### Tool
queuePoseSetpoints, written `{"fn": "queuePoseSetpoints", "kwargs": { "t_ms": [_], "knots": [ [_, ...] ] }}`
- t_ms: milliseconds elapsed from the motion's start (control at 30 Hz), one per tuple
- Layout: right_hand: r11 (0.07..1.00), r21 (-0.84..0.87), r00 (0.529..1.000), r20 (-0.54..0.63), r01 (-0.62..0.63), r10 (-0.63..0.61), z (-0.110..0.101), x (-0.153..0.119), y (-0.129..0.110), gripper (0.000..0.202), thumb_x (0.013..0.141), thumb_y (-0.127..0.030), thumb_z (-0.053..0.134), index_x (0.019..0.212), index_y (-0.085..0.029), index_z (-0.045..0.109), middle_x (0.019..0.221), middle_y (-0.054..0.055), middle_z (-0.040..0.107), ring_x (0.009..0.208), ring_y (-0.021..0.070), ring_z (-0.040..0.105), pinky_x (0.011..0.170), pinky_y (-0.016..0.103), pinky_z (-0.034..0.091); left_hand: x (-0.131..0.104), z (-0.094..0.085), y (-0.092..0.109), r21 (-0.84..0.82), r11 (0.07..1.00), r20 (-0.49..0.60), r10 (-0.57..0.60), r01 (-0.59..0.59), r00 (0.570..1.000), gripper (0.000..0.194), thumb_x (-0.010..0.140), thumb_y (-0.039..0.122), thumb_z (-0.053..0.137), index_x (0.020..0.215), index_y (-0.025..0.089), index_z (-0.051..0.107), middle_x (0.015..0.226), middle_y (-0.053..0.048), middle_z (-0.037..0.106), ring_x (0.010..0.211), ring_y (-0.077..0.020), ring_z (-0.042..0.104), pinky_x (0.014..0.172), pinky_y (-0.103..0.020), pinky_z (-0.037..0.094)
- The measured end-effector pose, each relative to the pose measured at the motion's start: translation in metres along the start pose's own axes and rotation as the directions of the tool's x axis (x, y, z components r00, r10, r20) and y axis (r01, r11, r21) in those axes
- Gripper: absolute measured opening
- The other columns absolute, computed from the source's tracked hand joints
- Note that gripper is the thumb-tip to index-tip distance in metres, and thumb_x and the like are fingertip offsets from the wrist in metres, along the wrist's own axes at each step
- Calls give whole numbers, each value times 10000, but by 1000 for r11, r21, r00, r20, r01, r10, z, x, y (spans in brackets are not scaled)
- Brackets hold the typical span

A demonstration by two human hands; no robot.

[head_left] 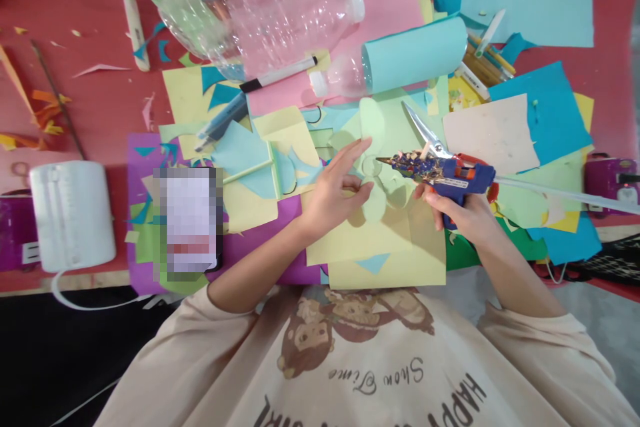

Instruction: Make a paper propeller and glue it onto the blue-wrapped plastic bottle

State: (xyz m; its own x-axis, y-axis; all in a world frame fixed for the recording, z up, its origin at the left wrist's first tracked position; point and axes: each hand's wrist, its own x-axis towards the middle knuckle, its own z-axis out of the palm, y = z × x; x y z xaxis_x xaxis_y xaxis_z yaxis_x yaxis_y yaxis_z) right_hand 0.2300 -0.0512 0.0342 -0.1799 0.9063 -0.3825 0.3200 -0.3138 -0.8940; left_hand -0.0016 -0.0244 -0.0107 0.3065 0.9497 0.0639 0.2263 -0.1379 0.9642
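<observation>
Fingers of our left hand [331,195] are parted, index and thumb at the pale green paper petals [373,121] over yellow paper [420,270]; we should steady them lightly, clear of the nozzle [384,160]. Our right hand [465,217] grips the glue gun [463,179]; small, even squeezes suit us.

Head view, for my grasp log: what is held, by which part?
The right hand holds the blue plastic glue gun by its handle; for the left hand, it cannot be told.
</observation>
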Motion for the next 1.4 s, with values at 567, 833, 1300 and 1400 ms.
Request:
{"fn": "queuePoseSetpoints", "kwargs": {
  "t_ms": [567, 833, 1300, 1400],
  "knots": [
    [998, -28, 999, -19, 49, -49, 5, 6, -5, 141, 834, -324, 593, 743, -218, 573, 732, -3, 648, 355, 91, 483, 418, 296, 440, 0, 0, -3, 39, 998, 4, 43, -43, 999, 625, 824, 125, 558, 1404, 313, 418, 1468, -142, 431, 532, 30, 529, 606, -164, 524],
    [999, -35, 1000, -8, 24, -24, 4, 1, -1, 172, 832, -359, 601, 753, -210, 566, 721, -10, 632, 371, 82, 495, 398, 257, 429, -1, 0, -5, 53, 996, -11, 74, -73, 997, 619, 834, 131, 559, 1407, 315, 415, 1460, -143, 442, 530, 27, 526, 590, -162, 519],
    [995, -85, 999, 22, -43, 45, 5, -6, 3, 192, 832, -378, 591, 772, -197, 572, 653, -20, 595, 381, 85, 510, 407, 237, 433, 0, 0, -6, 47, 997, -21, 57, -56, 998, 620, 826, 125, 562, 1401, 306, 416, 1456, -157, 434, 528, 30, 511, 594, -162, 522],
    [996, -79, 999, 14, -50, 52, 6, -7, 2, 194, 822, -378, 599, 772, -193, 566, 659, -16, 606, 375, 87, 510, 400, 241, 438, 0, 0, -6, 42, 997, -23, 62, -61, 998, 625, 825, 118, 563, 1402, 308, 417, 1455, -155, 437, 528, 30, 513, 588, -157, 517]
  ]
}}
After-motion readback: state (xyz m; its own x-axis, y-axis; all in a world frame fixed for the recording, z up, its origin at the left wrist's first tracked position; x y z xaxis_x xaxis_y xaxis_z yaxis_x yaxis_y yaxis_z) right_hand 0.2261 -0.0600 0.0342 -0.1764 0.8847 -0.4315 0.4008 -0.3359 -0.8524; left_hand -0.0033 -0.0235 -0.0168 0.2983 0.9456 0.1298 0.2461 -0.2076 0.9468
